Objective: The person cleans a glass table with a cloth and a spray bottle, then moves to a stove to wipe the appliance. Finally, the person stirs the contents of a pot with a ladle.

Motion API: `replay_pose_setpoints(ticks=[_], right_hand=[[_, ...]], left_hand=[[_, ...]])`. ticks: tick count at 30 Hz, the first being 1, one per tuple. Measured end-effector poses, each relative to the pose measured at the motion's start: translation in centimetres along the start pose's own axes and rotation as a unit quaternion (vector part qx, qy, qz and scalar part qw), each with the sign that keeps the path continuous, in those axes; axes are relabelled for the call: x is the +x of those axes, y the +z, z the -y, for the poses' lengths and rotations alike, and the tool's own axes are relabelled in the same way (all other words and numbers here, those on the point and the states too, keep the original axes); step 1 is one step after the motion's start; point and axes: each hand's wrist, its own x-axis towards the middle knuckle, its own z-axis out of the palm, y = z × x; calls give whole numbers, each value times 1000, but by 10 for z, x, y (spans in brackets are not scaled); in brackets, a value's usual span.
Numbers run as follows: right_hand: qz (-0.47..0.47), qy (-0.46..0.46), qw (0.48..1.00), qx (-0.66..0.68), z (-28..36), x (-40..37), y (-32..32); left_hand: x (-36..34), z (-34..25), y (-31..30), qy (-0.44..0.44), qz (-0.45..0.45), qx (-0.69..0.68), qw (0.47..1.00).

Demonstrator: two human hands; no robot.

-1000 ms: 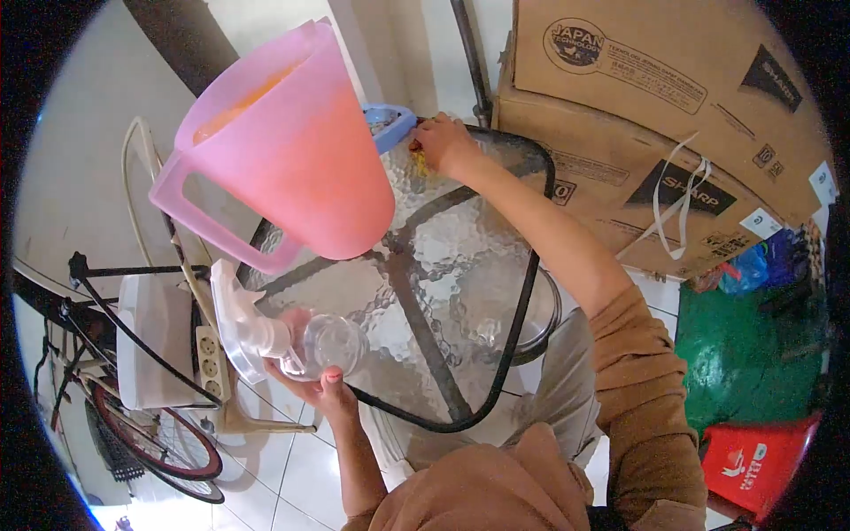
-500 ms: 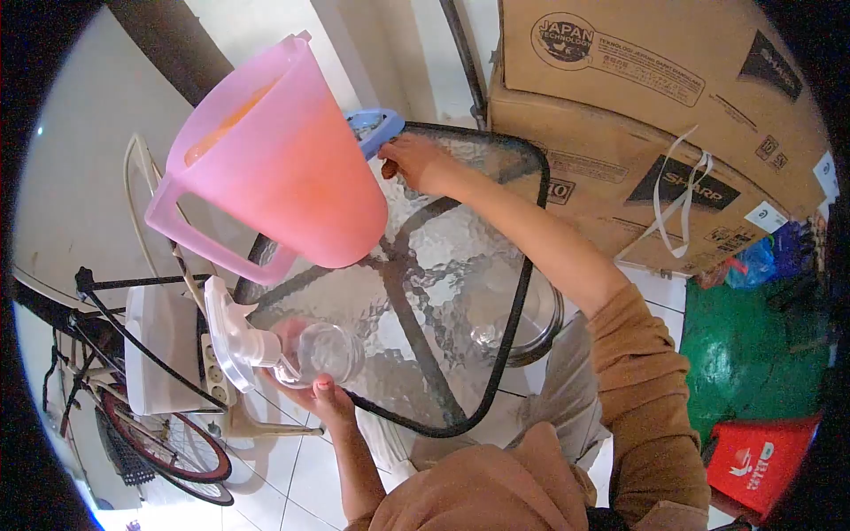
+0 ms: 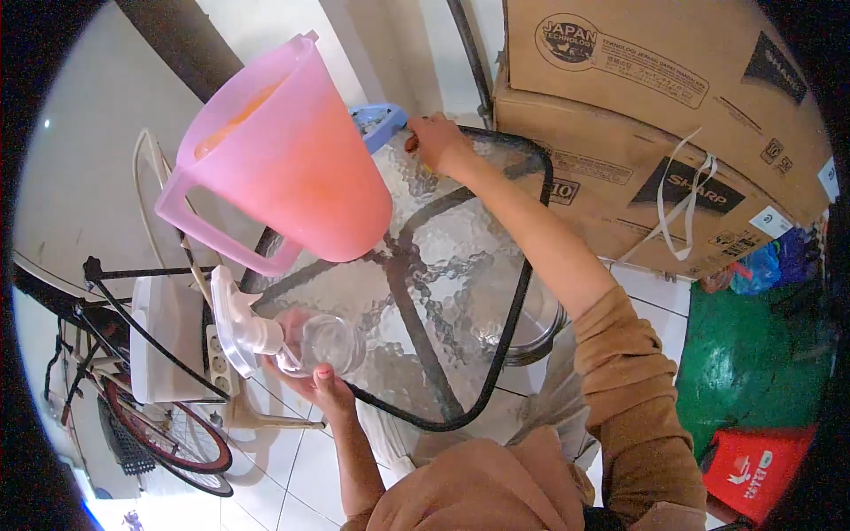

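My left hand (image 3: 326, 389) is wrapped round a clear spray bottle (image 3: 332, 343) with a white trigger head, tilted so the head points left. The bottle is held over the near left edge of the glass-topped table (image 3: 460, 274). At the table's far side my right hand (image 3: 441, 144) has its fingers curled in. A small brownish spot shows at its fingertips, too small to name. Just left of that hand lies a blue tray (image 3: 386, 126), partly hidden by a large pink pitcher (image 3: 305, 168) with orange contents that stands on the table.
Large cardboard boxes (image 3: 611, 133) are stacked beyond the table on the right. On the left are a white bin (image 3: 164, 341), a power strip (image 3: 217, 358) and a bicycle wheel (image 3: 168, 425). A red bag (image 3: 757, 469) lies on the right, by a green surface (image 3: 753, 354).
My right hand has moved slightly right, away from the blue tray's edge. The left hand keeps its hold on the spray bottle. The whole view has shifted a little.
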Motion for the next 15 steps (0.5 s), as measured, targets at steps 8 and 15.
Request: replay_pose_setpoints(ticks=[8, 15], right_hand=[[81, -100, 982, 140, 20, 8, 11], [204, -104, 922, 312, 15, -15, -14]], left_hand=[[0, 5, -3, 29, 21, 0, 999], [-2, 7, -5, 12, 12, -25, 1000]])
